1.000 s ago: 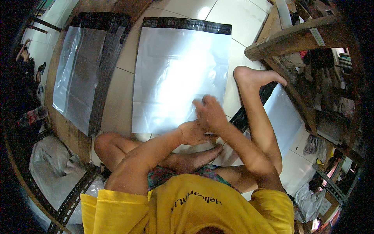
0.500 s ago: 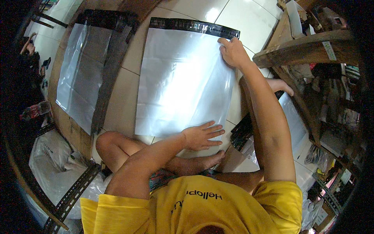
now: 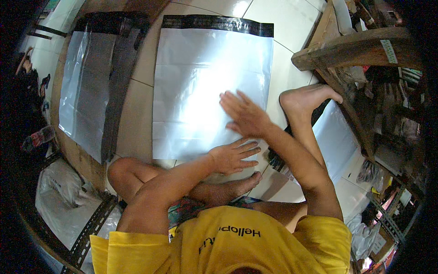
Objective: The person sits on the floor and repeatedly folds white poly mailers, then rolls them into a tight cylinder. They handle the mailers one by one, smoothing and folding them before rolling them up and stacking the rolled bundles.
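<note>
Far-left bottle: clear plastic with red label (image 3: pixel 39 138), tipped over, beside the brown board.
Brown board: flat (image 3: pixel 94 170), bearing the left-hand stock.
Left stack: grey plastic sheets, black-banded at top (image 3: pixel 86 82), apart from both hands.
Central piece: grey plastic sheet (image 3: pixel 182 98), one black band along its far edge (image 3: pixel 216 23); lies on the tiled floor (image 3: pixel 137 123) before the crossed legs, strong glare across the middle; whether single or several deep, cannot tell.
Sheet, change: right-hand portion, creased half a second ago, now reads flatter.
Left hand: palm down, fingers spread (image 3: pixel 233 157), at the near right corner of the sheet; grasping nothing visible; place and pose much as half a second ago.
Right hand: fingers extended, blurred (image 3: pixel 246 116), over the sheet's lower right part; nothing gripped; contact with the surface cannot be told.
Right hand, change: was at the far right corner by the black band; now drawn back, close to the left hand.
Bearing on the work: far corner now free of fingers; sheet judged to be lying settled, smoothing apparently well along.
Right stock: further grey plastic (image 3: pixel 335 137), beyond the raised leg, untouched by hands.
</note>
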A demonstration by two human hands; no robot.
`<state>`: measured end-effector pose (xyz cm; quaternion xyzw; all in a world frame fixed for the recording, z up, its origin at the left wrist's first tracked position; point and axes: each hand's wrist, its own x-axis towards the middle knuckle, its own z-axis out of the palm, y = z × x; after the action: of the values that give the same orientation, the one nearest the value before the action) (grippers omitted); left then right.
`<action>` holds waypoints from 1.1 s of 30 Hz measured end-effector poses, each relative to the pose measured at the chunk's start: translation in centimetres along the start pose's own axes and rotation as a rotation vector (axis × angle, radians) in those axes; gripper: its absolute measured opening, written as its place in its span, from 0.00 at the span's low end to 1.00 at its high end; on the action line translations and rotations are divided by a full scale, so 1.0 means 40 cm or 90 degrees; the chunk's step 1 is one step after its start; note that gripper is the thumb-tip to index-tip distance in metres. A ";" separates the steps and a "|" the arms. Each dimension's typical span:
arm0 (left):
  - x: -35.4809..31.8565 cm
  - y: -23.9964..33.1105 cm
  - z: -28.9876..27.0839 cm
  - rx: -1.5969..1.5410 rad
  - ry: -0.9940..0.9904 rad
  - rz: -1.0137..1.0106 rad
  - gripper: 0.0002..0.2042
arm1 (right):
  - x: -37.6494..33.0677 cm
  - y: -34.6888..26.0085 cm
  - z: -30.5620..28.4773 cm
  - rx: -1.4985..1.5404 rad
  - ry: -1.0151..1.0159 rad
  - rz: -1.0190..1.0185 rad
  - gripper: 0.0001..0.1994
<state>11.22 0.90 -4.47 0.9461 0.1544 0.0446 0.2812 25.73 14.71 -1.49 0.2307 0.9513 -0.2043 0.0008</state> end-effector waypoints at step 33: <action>-0.042 -0.063 -0.135 -0.168 0.362 -0.187 0.27 | -0.029 0.073 -0.063 0.159 0.135 0.731 0.26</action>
<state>8.03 5.17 -1.30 0.8192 0.3538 0.2848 0.3501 28.29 17.55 -0.23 0.7256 0.6382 -0.2572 -0.0109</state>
